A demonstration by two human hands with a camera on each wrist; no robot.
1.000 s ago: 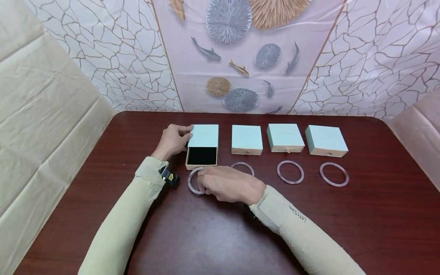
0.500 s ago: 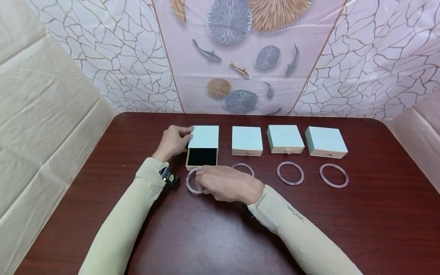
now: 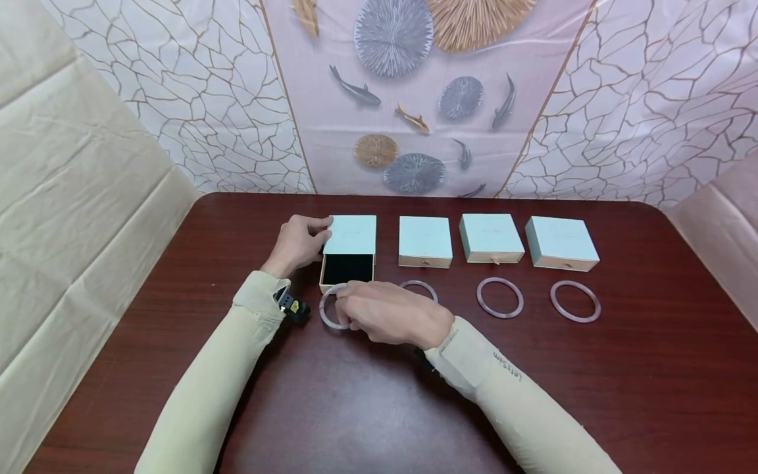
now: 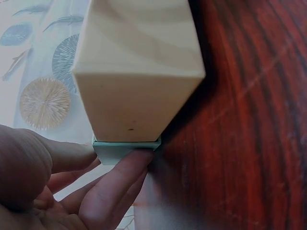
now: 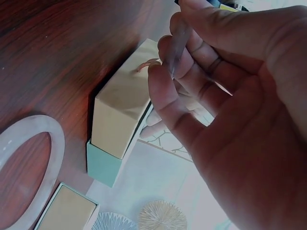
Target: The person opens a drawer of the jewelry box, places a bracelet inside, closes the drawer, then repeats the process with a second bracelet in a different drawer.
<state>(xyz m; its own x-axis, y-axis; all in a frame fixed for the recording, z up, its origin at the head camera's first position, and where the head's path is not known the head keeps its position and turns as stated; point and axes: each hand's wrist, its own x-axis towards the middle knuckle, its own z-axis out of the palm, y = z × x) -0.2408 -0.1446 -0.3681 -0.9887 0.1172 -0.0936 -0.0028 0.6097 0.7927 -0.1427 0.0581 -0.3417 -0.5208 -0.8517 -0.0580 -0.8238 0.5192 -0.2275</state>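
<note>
In the head view a mint-green sliding box [image 3: 352, 234] stands at the left end of the row, its cream drawer [image 3: 326, 288] pulled toward me, showing a black lining. My left hand [image 3: 295, 243] holds the sleeve at its left side. The left wrist view has the thumb and fingers around the sleeve's end [image 4: 112, 154], behind the drawer's bare side. Just in front of the drawer, my right hand [image 3: 397, 313] pinches a pale lilac bangle [image 3: 323, 311]. Thumb and fingertips meet on that ring in the right wrist view, near the drawer's pull tab.
Three similar boxes, the second [image 3: 425, 237], third [image 3: 490, 234] and fourth [image 3: 562, 238], stand to the right with drawers in. A bangle lies before each: one [image 3: 434, 292] partly behind my right hand, another [image 3: 480, 296] and the rightmost [image 3: 554, 301]. Patterned cloth hangs behind the table.
My right hand has moved slightly left and toward the drawer, carrying the bangle. My left hand stays on the box sleeve.
</note>
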